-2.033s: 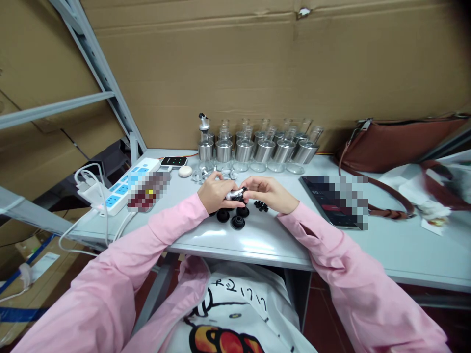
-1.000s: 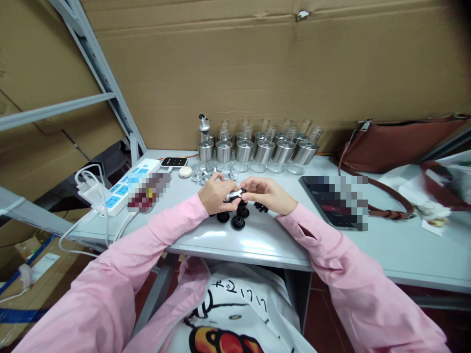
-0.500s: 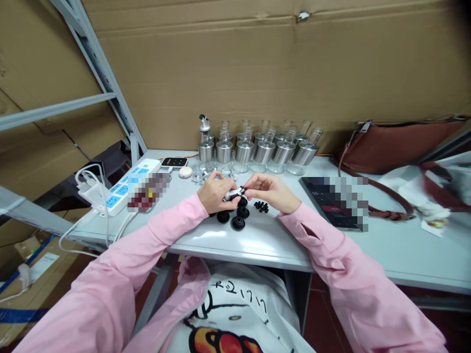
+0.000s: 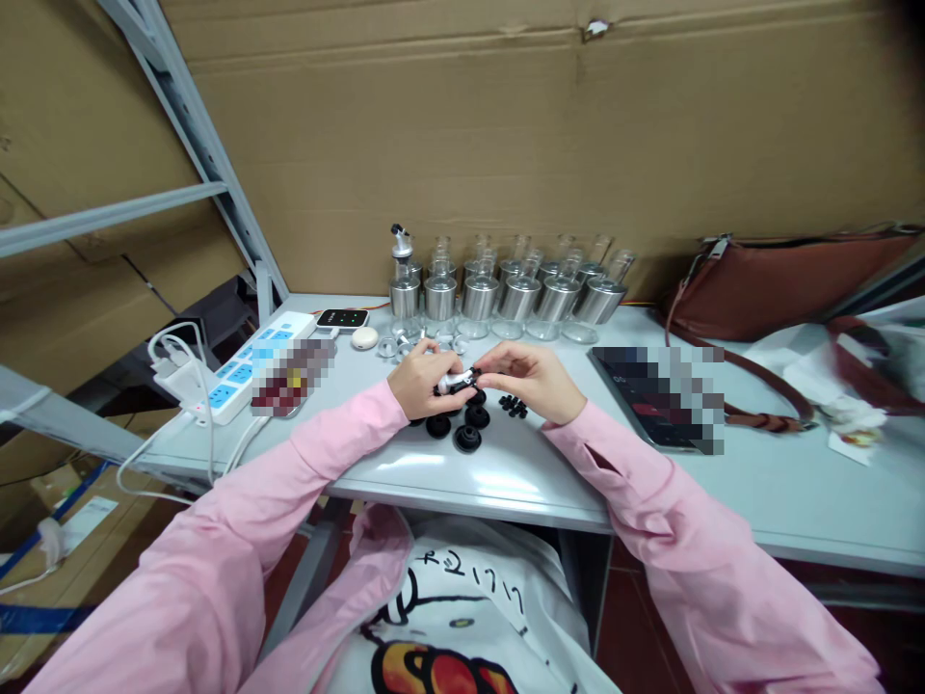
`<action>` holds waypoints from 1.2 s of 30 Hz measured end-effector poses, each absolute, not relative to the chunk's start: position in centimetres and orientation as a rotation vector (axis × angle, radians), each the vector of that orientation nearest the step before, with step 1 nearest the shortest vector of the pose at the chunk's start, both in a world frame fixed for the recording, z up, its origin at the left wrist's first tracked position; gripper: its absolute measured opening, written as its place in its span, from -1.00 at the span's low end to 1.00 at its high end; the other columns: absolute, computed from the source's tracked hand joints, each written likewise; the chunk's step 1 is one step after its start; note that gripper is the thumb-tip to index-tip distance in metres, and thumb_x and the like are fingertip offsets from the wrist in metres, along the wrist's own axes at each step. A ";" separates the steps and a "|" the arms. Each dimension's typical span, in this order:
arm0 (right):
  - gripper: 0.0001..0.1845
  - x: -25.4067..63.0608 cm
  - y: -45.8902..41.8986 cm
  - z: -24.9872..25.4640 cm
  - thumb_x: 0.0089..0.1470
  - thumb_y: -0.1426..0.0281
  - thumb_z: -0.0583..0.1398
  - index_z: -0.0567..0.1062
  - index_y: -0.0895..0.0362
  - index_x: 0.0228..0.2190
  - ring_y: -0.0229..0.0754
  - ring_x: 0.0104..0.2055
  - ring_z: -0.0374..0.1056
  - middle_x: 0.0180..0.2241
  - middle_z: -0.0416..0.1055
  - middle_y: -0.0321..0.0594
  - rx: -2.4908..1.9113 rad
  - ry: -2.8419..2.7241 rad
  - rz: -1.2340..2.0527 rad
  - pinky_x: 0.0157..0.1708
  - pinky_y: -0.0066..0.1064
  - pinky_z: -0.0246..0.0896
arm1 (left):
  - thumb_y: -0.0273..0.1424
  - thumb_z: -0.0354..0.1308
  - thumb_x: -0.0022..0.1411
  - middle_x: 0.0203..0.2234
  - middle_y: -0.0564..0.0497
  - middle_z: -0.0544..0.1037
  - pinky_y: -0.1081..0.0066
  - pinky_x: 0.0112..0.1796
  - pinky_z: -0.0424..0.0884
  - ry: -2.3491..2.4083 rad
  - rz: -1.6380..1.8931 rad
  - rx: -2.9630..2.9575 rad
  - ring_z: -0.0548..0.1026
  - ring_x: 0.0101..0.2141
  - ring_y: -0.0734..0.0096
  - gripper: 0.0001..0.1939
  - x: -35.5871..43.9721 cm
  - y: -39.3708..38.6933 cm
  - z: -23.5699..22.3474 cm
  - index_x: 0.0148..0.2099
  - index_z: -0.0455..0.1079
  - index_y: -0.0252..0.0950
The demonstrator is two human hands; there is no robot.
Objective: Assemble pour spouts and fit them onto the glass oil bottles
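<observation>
My left hand (image 4: 425, 383) is closed around a silver-white and black pour spout (image 4: 455, 382). The fingers of my right hand (image 4: 531, 379) pinch at the black end of the same spout; fingertips hide the exact contact. Below the hands lie several round black stoppers (image 4: 467, 439) on the table. A cluster of small black caps (image 4: 514, 407) sits under my right hand. Clear plastic rings (image 4: 388, 347) lie beyond my left hand. At the back stand rows of glass bottles with steel sleeves (image 4: 481, 295); the leftmost carries a fitted pour spout (image 4: 402, 243).
On the left are a white power strip (image 4: 250, 371), cables, a blurred phone-like item (image 4: 295, 378), a black device (image 4: 342, 319) and a round white case (image 4: 364, 338). On the right lie a dark tablet (image 4: 650, 400) and a brown bag (image 4: 795, 289). Cardboard (image 4: 462, 125) stands behind.
My right fingers have moved slightly left, closer onto the spout's black end. The spout has turned a little in my left hand. The things on the table have stayed in place.
</observation>
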State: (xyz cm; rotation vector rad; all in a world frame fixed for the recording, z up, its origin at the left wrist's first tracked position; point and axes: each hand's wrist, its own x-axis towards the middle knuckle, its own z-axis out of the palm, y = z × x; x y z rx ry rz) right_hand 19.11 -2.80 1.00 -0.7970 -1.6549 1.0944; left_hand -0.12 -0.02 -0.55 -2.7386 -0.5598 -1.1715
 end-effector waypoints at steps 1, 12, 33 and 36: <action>-0.69 19.1 -2.8 1.0 -0.29 0.27 0.39 0.51 0.15 -0.45 -0.27 -0.42 0.38 -0.48 0.47 -0.28 -0.806 -1.657 1.104 -0.28 -0.31 0.33 | -0.20 -0.04 0.21 -0.60 0.12 0.44 0.32 -0.26 0.27 -0.540 -1.177 -2.735 0.31 -0.61 0.51 -0.76 -0.1 -0.1 -0.5 -0.40 0.18 -0.26; -0.73 19.4 -2.8 1.2 -0.24 0.26 0.35 0.54 0.15 -0.45 -0.26 -0.41 0.34 -0.46 0.47 -0.27 -0.843 -1.781 1.133 -0.28 -0.30 0.28 | -0.21 -0.05 0.21 -0.58 0.10 0.44 0.30 -0.25 0.24 -0.454 -1.129 -2.752 0.35 -0.58 0.48 -0.77 -0.2 -0.2 -0.3 -0.35 0.19 -0.27; -0.56 19.2 -2.7 1.2 -0.07 0.12 0.26 0.37 0.04 -0.17 -0.27 -0.41 0.39 -0.45 0.42 -0.32 -0.736 -1.621 1.189 -0.31 -0.36 0.32 | -0.19 0.06 0.21 -0.42 0.05 0.49 0.24 -0.24 0.31 -0.597 -1.280 -2.690 0.38 -0.55 0.45 -0.65 -0.2 0.3 -1.2 -0.06 0.10 -0.25; -0.50 18.9 -3.0 1.0 -0.17 0.19 0.34 0.39 0.06 -0.16 -0.24 -0.35 0.41 -0.34 0.47 -0.25 -0.736 -1.697 1.133 -0.22 -0.30 0.34 | -0.24 0.06 0.21 -0.38 0.03 0.51 0.24 -0.20 0.29 -0.631 -1.232 -2.682 0.41 -0.52 0.45 -0.70 -0.3 0.5 -1.3 -0.07 0.13 -0.25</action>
